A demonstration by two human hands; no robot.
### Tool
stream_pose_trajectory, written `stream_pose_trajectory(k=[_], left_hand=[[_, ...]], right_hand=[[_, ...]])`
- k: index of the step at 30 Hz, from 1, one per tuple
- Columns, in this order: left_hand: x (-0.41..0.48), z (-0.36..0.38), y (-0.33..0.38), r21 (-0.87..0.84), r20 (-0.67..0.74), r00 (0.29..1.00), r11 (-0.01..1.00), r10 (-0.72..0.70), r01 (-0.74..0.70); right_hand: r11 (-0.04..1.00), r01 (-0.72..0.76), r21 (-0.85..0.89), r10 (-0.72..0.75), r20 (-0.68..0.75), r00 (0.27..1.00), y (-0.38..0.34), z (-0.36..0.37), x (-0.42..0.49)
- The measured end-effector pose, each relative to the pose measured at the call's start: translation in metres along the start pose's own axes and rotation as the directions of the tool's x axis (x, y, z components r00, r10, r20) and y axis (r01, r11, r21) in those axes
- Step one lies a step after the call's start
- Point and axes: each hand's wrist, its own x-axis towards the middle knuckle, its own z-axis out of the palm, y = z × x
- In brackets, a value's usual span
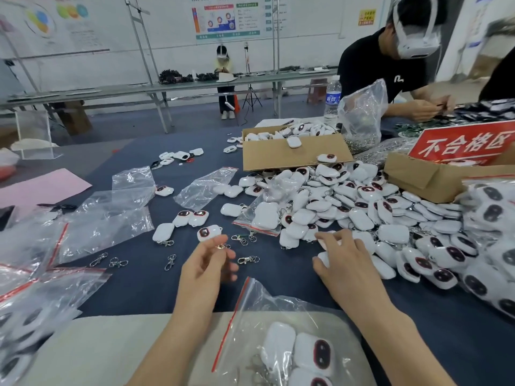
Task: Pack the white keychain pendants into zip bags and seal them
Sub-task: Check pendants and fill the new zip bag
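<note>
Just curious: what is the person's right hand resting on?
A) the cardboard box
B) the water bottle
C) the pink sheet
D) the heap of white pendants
D: the right hand lies with fingers spread on the near edge of the heap of white pendants.
</note>
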Motion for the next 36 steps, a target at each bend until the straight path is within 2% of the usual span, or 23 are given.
stream_pose_trajectory(k=[4,8,10,13,16,18,22,25,32,36], left_hand=[[0.005,-0.006,-0.008,-0.099,-0.059,0.998,0.995,-0.012,0.006],[0.005,-0.005,-0.012,-0.016,0.021,1.000,1.000,0.011,-0.010],[0.004,-0.004,-0.013,0.015,0.045,0.998,0.998,0.052,-0.053],[-0.001,-0.001,-0.010,0.056,0.081,0.983,0.984,0.164,-0.169],[-0.014,0.004,-0.004,0.100,0.161,0.951,0.955,0.263,-0.280],[-0.023,0.008,0.002,0.143,0.228,0.923,0.926,0.312,-0.348],[-0.037,0.017,0.009,0.152,0.365,0.863,0.892,0.351,-0.427],[-0.041,0.018,0.010,0.139,0.320,0.872,0.892,0.371,-0.431],[-0.042,0.023,0.006,-0.065,0.191,0.949,0.968,0.251,-0.243],[-0.038,0.024,0.005,-0.123,0.211,0.965,0.984,0.152,-0.128]], right_hand=[[0.992,0.036,0.120,-0.034,-0.019,0.999,0.000,-0.001,0.000],[0.989,-0.012,0.147,0.019,-0.050,0.999,0.009,0.001,0.004],[0.948,-0.052,0.314,0.069,-0.045,0.997,0.010,-0.001,0.005],[0.712,0.022,0.702,0.044,-0.076,0.996,0.003,-0.011,0.003],[0.458,0.088,0.885,-0.100,-0.047,0.994,-0.013,-0.022,-0.002],[0.383,0.119,0.916,-0.167,-0.058,0.984,-0.027,-0.028,-0.006],[0.375,0.165,0.912,-0.200,-0.095,0.975,-0.052,-0.034,-0.014],[0.358,0.131,0.924,-0.210,-0.057,0.976,-0.062,-0.031,-0.019],[0.095,-0.001,0.995,-0.101,0.011,0.995,-0.068,-0.010,-0.036],[0.023,-0.087,0.996,-0.109,0.089,0.990,-0.065,-0.007,-0.035]])
